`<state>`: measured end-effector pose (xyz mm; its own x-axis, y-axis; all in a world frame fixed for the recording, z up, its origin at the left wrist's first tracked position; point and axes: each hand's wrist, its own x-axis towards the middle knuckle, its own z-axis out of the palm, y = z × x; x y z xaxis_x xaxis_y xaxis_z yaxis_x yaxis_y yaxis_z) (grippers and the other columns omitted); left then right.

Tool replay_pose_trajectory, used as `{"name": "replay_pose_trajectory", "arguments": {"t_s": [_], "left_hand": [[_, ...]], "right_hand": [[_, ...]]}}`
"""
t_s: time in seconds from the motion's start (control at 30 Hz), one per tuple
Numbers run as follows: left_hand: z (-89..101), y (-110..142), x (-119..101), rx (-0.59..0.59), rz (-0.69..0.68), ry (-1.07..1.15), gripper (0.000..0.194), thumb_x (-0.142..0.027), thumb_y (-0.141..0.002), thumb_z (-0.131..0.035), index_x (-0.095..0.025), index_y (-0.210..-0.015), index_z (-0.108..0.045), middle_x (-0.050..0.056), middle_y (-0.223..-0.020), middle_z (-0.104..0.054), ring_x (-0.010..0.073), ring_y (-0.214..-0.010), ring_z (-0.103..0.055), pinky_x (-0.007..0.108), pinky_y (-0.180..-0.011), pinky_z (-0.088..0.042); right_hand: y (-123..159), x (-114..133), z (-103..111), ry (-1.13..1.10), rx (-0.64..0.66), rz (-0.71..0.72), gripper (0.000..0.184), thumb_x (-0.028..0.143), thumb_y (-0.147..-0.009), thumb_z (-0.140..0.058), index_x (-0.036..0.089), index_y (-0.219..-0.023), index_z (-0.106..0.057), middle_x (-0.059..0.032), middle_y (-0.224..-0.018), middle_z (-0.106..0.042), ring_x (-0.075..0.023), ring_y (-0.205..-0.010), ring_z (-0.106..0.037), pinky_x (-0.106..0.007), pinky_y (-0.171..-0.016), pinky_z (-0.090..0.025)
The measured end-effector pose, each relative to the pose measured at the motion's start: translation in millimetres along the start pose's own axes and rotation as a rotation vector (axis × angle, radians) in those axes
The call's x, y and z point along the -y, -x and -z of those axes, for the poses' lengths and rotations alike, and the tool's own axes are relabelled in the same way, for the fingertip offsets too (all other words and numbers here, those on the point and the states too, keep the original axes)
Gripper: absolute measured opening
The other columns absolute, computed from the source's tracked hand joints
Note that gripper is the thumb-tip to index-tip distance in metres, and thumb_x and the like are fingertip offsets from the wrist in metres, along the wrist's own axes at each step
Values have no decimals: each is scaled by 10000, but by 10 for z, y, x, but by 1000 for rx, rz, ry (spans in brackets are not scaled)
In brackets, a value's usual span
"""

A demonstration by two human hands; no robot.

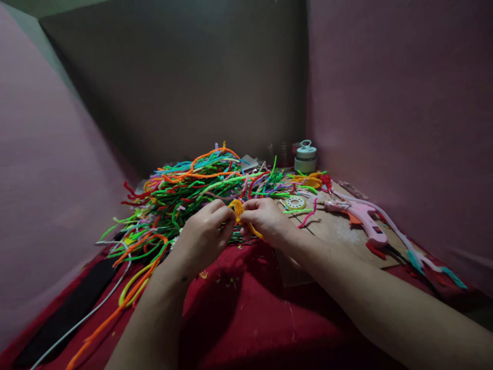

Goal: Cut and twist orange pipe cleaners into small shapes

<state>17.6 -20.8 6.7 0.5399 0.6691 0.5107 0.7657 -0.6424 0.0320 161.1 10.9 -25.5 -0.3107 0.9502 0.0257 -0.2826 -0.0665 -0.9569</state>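
Observation:
Between my hands, above the front of the pile, is a bent yellow-orange pipe cleaner (239, 208) with a fuzzy looped end. My left hand (210, 228) pinches its left side with the fingers closed. From the other side, the thumb and fingers of my right hand (267, 218) are closed on it, and a loose length trails below them. The fingertips partly hide its shape. Just behind both hands lies a large tangled heap of coloured pipe cleaners (192, 185) in green, orange, red and other colours.
To the right, a pink glue gun (360, 218) lies on a brown board (339, 241) with its cord trailing. A white disc with holes (295, 203) and a lidded pale jar (305, 156) are nearby. A white cable (92, 308) crosses the red cloth (246, 318) at left, beside a black strip (73, 311).

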Motion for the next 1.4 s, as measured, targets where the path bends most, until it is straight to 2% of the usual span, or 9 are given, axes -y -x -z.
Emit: {"name": "replay_pose_trajectory", "arguments": {"t_s": [0.17, 0.33, 0.43, 0.77, 0.93, 1.1, 1.17, 1.23, 1.4], "left_hand": [[-61, 13, -21, 7, 11, -121, 151, -194, -821, -415, -181, -725, -531, 14, -735, -491, 105, -641, -477, 213, -595, -372], [-111, 31, -71, 73, 52, -319, 156, -202, -829, -389, -186, -738, -515, 24, -734, -500, 126, -609, -492, 231, -539, -348], [-130, 43, -109, 96, 74, -373, 142, -181, -823, -383, -185, -754, -507, 30, -730, -511, 144, -604, -501, 246, -519, -334], [-159, 31, -215, 85, 70, -231, 76, -142, -803, -419, -160, -852, -474, 51, -768, -534, 174, -659, -503, 275, -541, -350], [-130, 5, -183, -34, 74, 105, 139, -145, -790, -471, -183, -919, -502, 43, -874, -546, 152, -757, -533, 269, -645, -426], [-72, -50, -97, -192, 498, 875, 310, -236, -696, -628, -178, -969, -495, 11, -818, -593, 135, -645, -608, 283, -615, -495], [-56, -60, -60, -145, 622, 1155, 379, -236, -639, -686, -153, -959, -502, 12, -781, -611, 144, -600, -624, 302, -601, -510], [-49, -62, -34, -60, 688, 1307, 380, -223, -604, -715, -129, -918, -523, 27, -731, -625, 153, -571, -625, 281, -538, -502], [-68, -72, -49, 53, 756, 1266, 245, -265, -610, -713, -143, -718, -530, -9, -503, -579, 88, -365, -498, 173, -332, -326]], "right_hand": [[-16, -49, 0, 147, -37, 55, 68, 104, -561, -499, 169, -553, -517, 45, -412, -494, -101, -375, -487, -214, -399, -402], [5, -76, 5, 449, -94, 208, 109, 83, -563, -475, 169, -501, -498, 45, -412, -470, -80, -402, -447, -191, -408, -320], [11, -93, 2, 522, -116, 250, 115, 94, -566, -460, 175, -485, -468, 41, -427, -467, -84, -419, -448, -194, -415, -312], [-32, -145, -5, 60, -17, 45, 82, 94, -535, -510, 157, -536, -562, 43, -421, -479, -99, -404, -472, -233, -449, -417], [-18, -59, 33, -83, 39, -44, 82, 116, -552, -578, 134, -631, -593, 17, -474, -548, -121, -398, -518, -272, -433, -467], [9, 64, 66, -161, 88, -30, 95, 129, -608, -611, 114, -702, -608, -20, -566, -612, -107, -431, -545, -263, -458, -502], [16, 73, 66, -163, 106, -19, 104, 117, -619, -600, 109, -721, -617, -21, -562, -614, -100, -437, -547, -244, -461, -498], [17, 57, 61, -151, 136, -7, 109, 119, -624, -596, 108, -729, -623, -18, -543, -609, -97, -431, -542, -230, -453, -488], [0, 1, 51, -125, 154, 13, 92, 119, -609, -579, 126, -695, -612, 6, -497, -584, -95, -395, -514, -224, -420, -459]]}}
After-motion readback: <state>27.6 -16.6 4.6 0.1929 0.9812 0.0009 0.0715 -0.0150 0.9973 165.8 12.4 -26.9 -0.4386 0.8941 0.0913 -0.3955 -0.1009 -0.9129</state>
